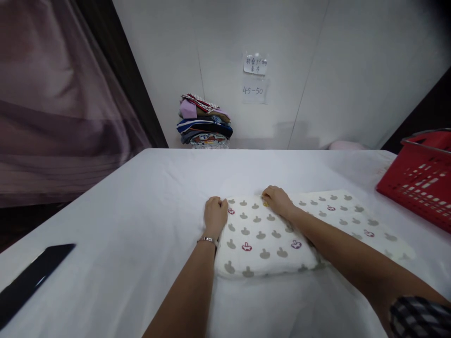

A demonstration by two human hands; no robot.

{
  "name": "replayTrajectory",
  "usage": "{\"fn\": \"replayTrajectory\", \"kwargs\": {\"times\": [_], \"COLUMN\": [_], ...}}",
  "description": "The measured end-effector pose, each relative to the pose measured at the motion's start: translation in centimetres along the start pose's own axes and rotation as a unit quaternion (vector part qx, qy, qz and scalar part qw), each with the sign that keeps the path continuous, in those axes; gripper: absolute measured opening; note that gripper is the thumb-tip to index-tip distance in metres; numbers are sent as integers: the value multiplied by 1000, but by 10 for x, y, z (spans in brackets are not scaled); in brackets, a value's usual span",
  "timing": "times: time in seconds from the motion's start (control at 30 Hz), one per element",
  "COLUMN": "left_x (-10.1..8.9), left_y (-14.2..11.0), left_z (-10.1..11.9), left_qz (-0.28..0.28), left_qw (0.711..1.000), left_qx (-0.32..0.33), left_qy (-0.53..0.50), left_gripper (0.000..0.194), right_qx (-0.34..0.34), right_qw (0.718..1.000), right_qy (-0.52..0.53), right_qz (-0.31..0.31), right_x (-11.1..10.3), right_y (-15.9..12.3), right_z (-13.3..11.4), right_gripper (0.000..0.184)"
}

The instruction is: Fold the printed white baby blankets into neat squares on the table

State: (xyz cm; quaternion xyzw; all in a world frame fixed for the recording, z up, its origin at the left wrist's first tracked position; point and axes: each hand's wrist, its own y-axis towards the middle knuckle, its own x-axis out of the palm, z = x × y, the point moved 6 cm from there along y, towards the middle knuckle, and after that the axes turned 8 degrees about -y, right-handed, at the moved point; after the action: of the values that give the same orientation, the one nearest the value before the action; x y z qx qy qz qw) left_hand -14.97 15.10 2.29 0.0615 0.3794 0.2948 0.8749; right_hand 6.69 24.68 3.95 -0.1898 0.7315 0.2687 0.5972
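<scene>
A white cloth (260, 234) printed with grey, red, purple and yellow mushroom shapes lies partly folded on the white-covered table. Its left part is thicker, with layers stacked, and a flatter stretch runs off to the right. My left hand (215, 217), a bracelet at its wrist, is closed on the far left corner of the cloth. At the far edge, a little further right, my right hand (278, 202) pinches the fabric, its forearm crossing over the cloth. The fingertips of both hands are partly hidden.
A red plastic basket (419, 180) stands at the table's right edge. The dark phone-like slab (35, 277) lies at the left. Behind the table rises a stack of folded cloths (205, 123) against the wall. Handwritten paper signs (254, 89) hang above; a curtain (52, 94) is on the left.
</scene>
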Motion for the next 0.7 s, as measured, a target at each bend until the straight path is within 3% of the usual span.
{"fn": "replayTrajectory", "kwargs": {"times": [0.17, 0.37, 0.5, 0.6, 0.7], "left_x": [-1, -1, -1, -1, -2], "left_y": [0, 1, 2, 4, 5], "left_z": [2, 2, 3, 4, 5], "left_qz": [-1, 2, -7, -14, -15], "left_qw": [1000, 1000, 999, 999, 998], "left_qx": [4, 9, 19, 25, 27], "left_qy": [-1, 10, 35, 46, 48], "left_gripper": [27, 25, 28, 31, 32], "right_qx": [-31, 16, 13, -60, -147], "right_qw": [999, 1000, 1000, 998, 987], "right_qy": [31, 16, -2, -11, -5], "right_qz": [-12, -10, -4, -11, -61], "right_x": [6, 8, 5, 8, 20], "right_y": [0, 2, -2, -9, -15], "right_z": [-2, 2, -11, -36, -59], "right_gripper": [20, 22, 26, 42, 61]}}
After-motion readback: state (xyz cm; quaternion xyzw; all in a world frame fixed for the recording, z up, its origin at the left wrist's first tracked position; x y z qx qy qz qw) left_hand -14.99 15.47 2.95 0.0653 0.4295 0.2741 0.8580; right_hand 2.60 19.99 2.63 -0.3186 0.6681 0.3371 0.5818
